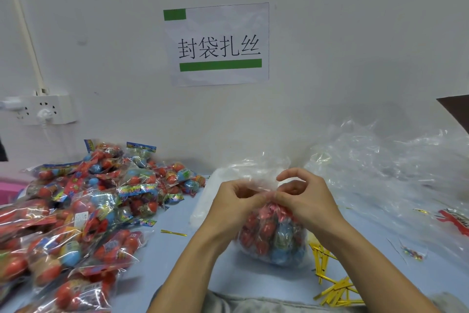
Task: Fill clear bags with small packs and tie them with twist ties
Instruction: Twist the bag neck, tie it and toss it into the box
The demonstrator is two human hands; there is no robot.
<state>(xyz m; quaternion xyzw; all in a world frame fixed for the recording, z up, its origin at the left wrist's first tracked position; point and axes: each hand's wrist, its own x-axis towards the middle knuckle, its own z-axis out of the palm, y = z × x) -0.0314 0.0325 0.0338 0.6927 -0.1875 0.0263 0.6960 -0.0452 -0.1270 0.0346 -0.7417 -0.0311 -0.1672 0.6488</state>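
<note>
We read the wall sign [219, 44]: 封袋扎丝. On the table [177, 257], our left hand [234, 204] and right hand [302, 198] pinch the gathered neck of the filled clear bag [272, 239], fingers curled on it. Pack labels are illegible. Yellow twist ties [335, 290] lie just right.

bag neck [270, 194] hidden by hands [299, 201]

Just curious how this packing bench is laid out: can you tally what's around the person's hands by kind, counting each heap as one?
Clear bag filled with packs, gathered at the neck by both hands: 1
Heap of small packs: 1
Heap of empty clear bags: 1
Bunch of yellow twist ties: 1
Stray twist tie: 1
Total: 5
</note>
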